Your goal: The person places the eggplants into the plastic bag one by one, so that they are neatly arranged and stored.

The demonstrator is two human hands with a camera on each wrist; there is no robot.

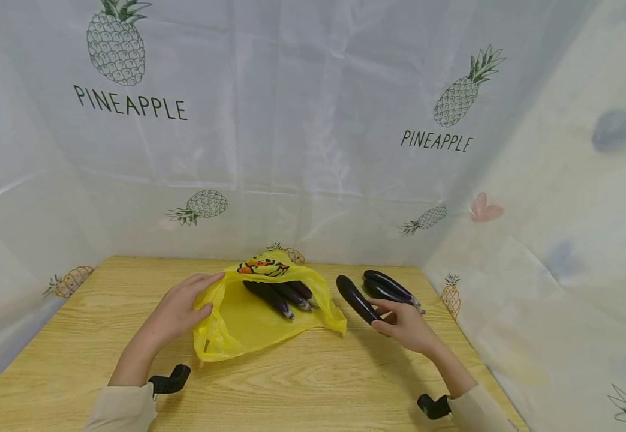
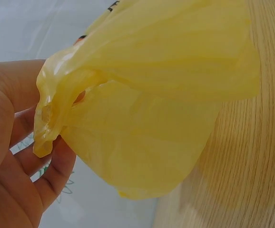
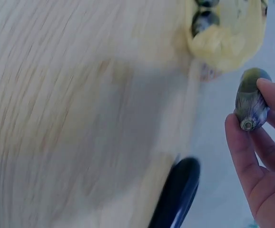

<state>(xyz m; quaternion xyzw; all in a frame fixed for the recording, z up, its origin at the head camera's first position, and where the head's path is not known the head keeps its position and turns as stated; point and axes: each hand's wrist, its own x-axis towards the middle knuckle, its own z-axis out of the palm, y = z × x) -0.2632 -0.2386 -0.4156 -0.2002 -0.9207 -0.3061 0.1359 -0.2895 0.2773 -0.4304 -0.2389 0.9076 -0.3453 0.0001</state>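
A yellow plastic bag (image 1: pixel 248 324) lies open on the wooden table (image 1: pixel 302 384), with three dark purple eggplants (image 1: pixel 277 295) inside it. My left hand (image 1: pixel 206 294) pinches the bag's left rim between thumb and fingers and holds the mouth up. In the left wrist view, the bag's bunched edge (image 2: pixel 49 118) runs across my left hand (image 2: pixel 33 147). My right hand (image 1: pixel 380 313) grips the near end of one eggplant (image 1: pixel 356 298) just right of the bag. The right wrist view shows my right hand (image 3: pixel 259 123) with its fingertips around that eggplant's stem end (image 3: pixel 249 102).
Two more eggplants (image 1: pixel 391 287) lie on the table behind my right hand, and one of them (image 3: pixel 178 194) appears in the right wrist view. Pineapple-print sheets (image 1: pixel 313 132) wall in the table at the back and on both sides.
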